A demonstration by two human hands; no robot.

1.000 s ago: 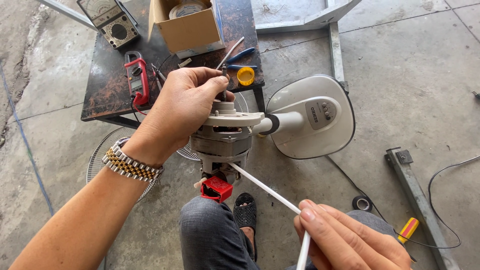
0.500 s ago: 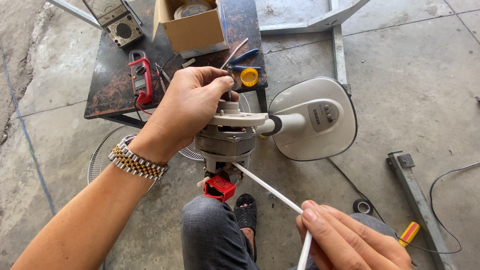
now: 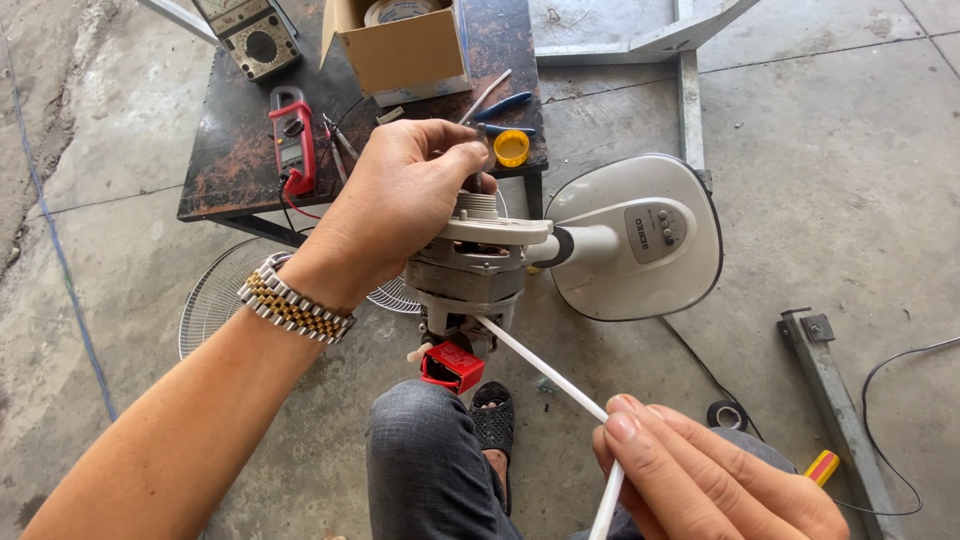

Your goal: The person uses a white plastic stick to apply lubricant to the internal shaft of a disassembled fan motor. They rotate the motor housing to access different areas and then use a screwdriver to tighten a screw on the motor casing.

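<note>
Head view: left hand [image 3: 405, 200] clamped over top of fan motor [image 3: 478, 265], fingers curled round shaft end. Right hand [image 3: 715, 475] pinched shut on white tube [image 3: 545, 372], far tip touching motor underside beside red capacitor [image 3: 452, 366]. Motor held above knees, just off front edge of dark bench [image 3: 235, 165]. Fan base [image 3: 640, 240] beside motor; wire guard [image 3: 215, 300] on floor beneath bench.

On the table [image 3: 225, 175]: two meters [image 3: 292, 140] [image 3: 252, 35], one cardboard box [image 3: 405, 50], one yellow cap [image 3: 511, 148]. One fan motor [image 3: 475, 262], one white tube [image 3: 545, 372], one fan base [image 3: 640, 240], one tape roll [image 3: 727, 414].
</note>
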